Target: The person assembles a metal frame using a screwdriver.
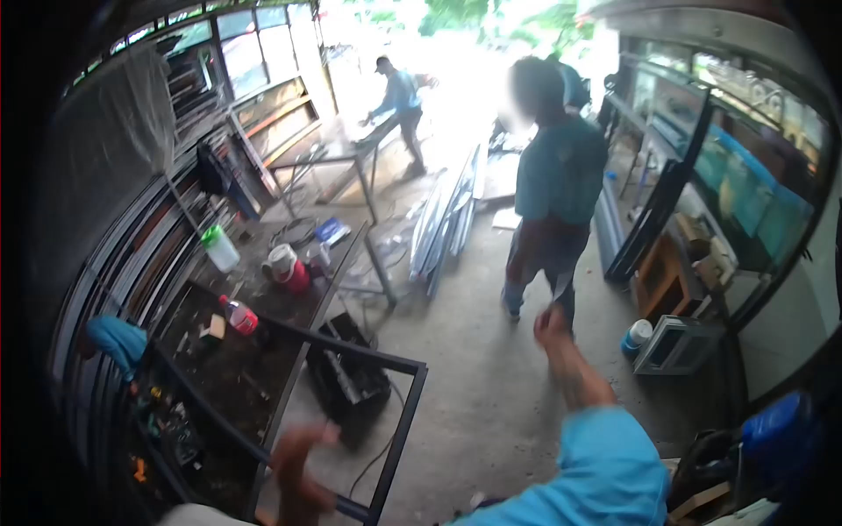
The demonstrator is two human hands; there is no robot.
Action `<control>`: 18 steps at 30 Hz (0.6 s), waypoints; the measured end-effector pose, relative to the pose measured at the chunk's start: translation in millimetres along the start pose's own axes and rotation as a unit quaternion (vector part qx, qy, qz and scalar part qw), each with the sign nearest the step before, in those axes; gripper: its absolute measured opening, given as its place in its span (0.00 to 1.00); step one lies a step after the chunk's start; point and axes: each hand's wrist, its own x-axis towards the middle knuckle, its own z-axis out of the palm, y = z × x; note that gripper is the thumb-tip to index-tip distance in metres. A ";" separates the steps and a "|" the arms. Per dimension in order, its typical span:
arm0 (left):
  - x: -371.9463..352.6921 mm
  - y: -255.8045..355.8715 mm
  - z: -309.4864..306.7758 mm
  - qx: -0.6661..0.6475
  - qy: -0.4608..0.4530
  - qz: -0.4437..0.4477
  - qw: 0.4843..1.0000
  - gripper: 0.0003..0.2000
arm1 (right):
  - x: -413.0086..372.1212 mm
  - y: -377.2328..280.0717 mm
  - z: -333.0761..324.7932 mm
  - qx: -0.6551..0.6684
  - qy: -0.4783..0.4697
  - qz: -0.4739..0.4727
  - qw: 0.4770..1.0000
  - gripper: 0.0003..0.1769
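My left hand (300,472), slightly blurred, is over the near end of a dark metal frame (405,430), its thumb and fingers apart. Whether it touches the frame is unclear. The frame lies across a dark worktable (197,298) and sticks out past its edge. My right hand (552,326) is stretched forward over the floor, with fingers curled together. A thin, pale thing seems to rise from its fingertips, too small to make out. In the view, this hand overlaps the legs of a standing person (561,175).
On the worktable are a red-labelled bottle (239,316), a red jug (289,270) and a green-capped container (219,249). A black crate (351,381) stands below. Metal bars (445,219) lie on the floor. Another person (400,95) works at a far table. Someone's blue sleeve (119,342) shows left.
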 end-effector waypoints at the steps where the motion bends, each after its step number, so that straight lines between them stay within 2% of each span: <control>1: 65.9 16.9 22.9 -0.019 -0.041 -0.099 0.994 0.40 | 16.1 8.8 4.4 0.158 0.008 0.027 0.987 0.23; 2: 83.1 14.5 28.5 -0.003 -0.044 -0.118 0.992 0.40 | 45.7 21.5 12.4 0.312 0.022 0.044 0.949 0.20; 3: 91.9 -0.8 44.9 -0.003 -0.096 -0.156 0.983 0.41 | 81.6 4.0 8.5 0.445 0.047 0.042 0.893 0.18; 4: 88.9 -25.5 73.9 -0.010 -0.149 -0.191 0.970 0.42 | 52.3 0.2 1.1 0.439 -0.044 0.150 0.885 0.14; 5: 66.3 -52.2 112.2 -0.035 -0.061 -0.246 0.967 0.38 | 43.4 36.4 -9.2 0.541 -0.142 0.270 0.784 0.05; 6: 21.7 -82.3 172.6 -0.017 0.119 -0.277 0.953 0.34 | 34.6 50.2 -6.2 0.513 -0.045 0.369 0.773 0.07; 7: -21.8 -124.4 251.6 0.001 0.296 -0.288 0.911 0.31 | 53.4 75.8 -36.1 0.477 -0.098 0.406 0.773 0.14; 8: -75.7 -157.1 322.4 0.078 0.225 -0.302 0.923 0.28 | 81.1 129.4 -66.0 0.444 -0.104 0.377 0.806 0.17; 9: -121.4 -205.1 400.0 0.143 0.180 -0.284 0.931 0.25 | 120.7 177.0 -89.1 0.319 -0.121 0.344 0.875 0.17; 10: -160.6 -229.7 475.5 0.101 0.096 -0.423 0.895 0.22 | 160.3 212.4 -107.1 0.264 -0.090 0.326 0.904 0.17; 11: -167.8 -255.8 538.5 0.059 0.013 -0.543 0.838 0.20 | 204.0 240.3 -118.8 0.212 -0.064 0.297 0.929 0.16; 12: -140.9 -252.9 564.8 0.003 -0.106 -0.628 0.771 0.20 | 239.4 244.9 -133.0 0.266 -0.066 0.308 0.911 0.15; 13: -119.5 -232.3 571.7 -0.055 -0.232 -0.700 0.673 0.20 | 253.5 242.4 -146.2 0.256 -0.076 0.323 0.908 0.15; 14: -89.1 -231.3 574.5 -0.054 -0.224 -0.706 0.670 0.20 | 281.4 223.5 -148.4 0.257 -0.068 0.279 0.923 0.14; 16: -50.2 -207.9 542.6 -0.046 -0.477 -0.681 0.554 0.22 | 308.3 184.9 -142.9 0.234 -0.073 0.231 0.942 0.14; 17: -53.8 -192.3 527.2 -0.035 -0.474 -0.694 0.540 0.22 | 319.0 166.2 -143.1 0.220 -0.099 0.230 0.943 0.15; 18: -68.8 -182.2 519.5 -0.094 -0.318 -0.763 0.555 0.22 | 327.7 171.5 -142.8 0.207 -0.128 0.206 0.948 0.16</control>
